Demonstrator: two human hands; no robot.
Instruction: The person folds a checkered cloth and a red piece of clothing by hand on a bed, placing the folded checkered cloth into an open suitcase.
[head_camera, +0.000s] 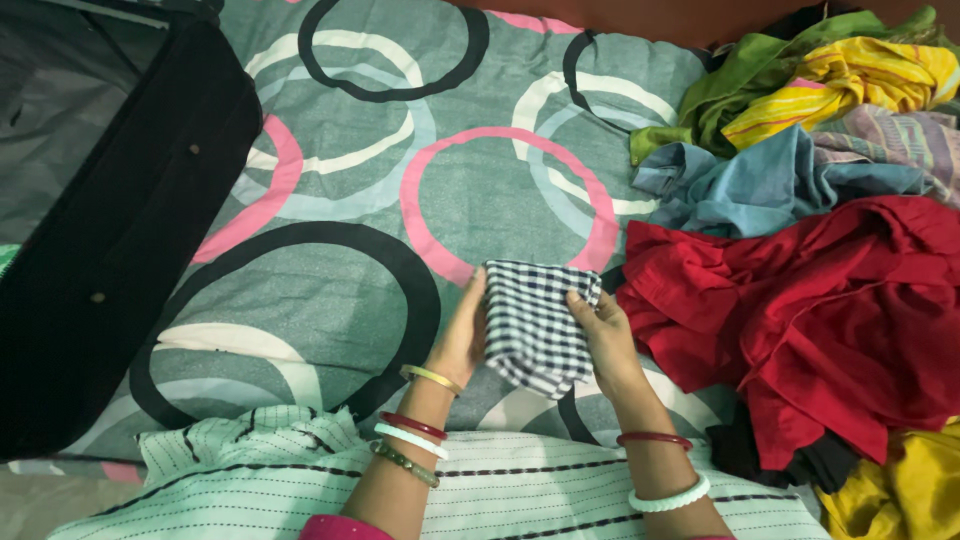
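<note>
The left hand and the right hand are both gripping a small folded cloth in a dark-and-white check. The left hand is closing on the cloth's left edge, fingers running up along that side. The right hand is clamping the right edge, thumb lying on the upper right corner. The cloth is sitting between the two hands, just above the bed sheet, which is grey-green and printed with large black, white, pink and pale blue rings.

Both wrists are wearing bangles in gold, red and pale green. A white striped garment is lying across the lower edge of the view, under the forearms.

To the right of the hands, a heap of clothes is resting on the bed: a red garment nearest the right hand, a blue one behind it, then green and yellow pieces. An open black suitcase is occupying the left side.
</note>
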